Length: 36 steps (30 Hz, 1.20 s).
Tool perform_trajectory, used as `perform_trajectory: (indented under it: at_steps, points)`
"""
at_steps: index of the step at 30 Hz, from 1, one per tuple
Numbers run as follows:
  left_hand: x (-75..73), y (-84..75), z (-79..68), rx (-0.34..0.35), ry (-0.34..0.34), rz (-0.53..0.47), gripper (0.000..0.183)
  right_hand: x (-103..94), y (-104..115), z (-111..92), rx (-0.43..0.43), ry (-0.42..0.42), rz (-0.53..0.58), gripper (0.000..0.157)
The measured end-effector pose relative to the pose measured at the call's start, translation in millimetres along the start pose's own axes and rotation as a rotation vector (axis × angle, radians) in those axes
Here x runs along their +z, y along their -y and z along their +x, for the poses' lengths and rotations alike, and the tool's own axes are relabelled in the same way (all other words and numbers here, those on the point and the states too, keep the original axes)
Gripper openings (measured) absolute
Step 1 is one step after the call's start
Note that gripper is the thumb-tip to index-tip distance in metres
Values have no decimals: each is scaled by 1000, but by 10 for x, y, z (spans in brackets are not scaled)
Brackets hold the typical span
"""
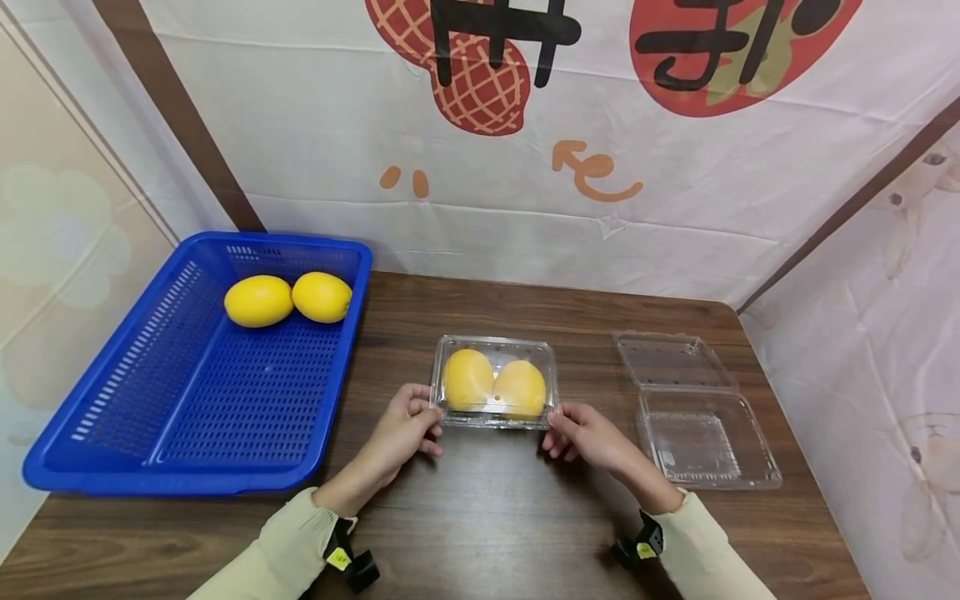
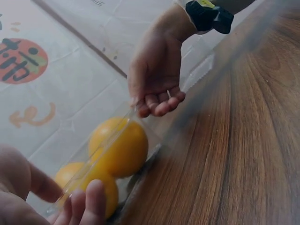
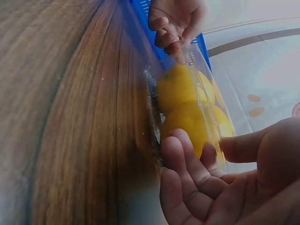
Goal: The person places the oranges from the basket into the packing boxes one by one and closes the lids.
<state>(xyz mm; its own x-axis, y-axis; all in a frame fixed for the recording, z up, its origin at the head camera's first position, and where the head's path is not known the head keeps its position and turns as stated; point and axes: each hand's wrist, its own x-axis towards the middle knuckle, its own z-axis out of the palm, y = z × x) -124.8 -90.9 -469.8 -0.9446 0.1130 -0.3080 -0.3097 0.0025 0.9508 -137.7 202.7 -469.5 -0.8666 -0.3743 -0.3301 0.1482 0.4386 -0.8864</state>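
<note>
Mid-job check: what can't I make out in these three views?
Whether the fruit box is latched along its front edge, head view: detail too small, with glare.
Left hand, left wrist view: cut off by the left and bottom edges.
Open box, left wrist view: mostly behind the right hand.
Blue basket, right wrist view: cut off by the top edge, partly behind the left hand.
</note>
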Motion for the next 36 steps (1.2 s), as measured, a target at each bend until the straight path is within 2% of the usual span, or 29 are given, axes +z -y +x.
perform_trajectory:
  at_steps: [9, 23, 36]
  points:
    - [47, 11, 92, 49, -145, -95, 37, 48, 62, 250, 0, -45, 15, 31]
    - [59, -19, 278, 62, -276, -220, 42, 100, 196, 577, 32, -101, 75, 29]
    - [72, -7, 519, 163, -413, -315, 43, 144, 329, 872, 63, -141, 160, 34]
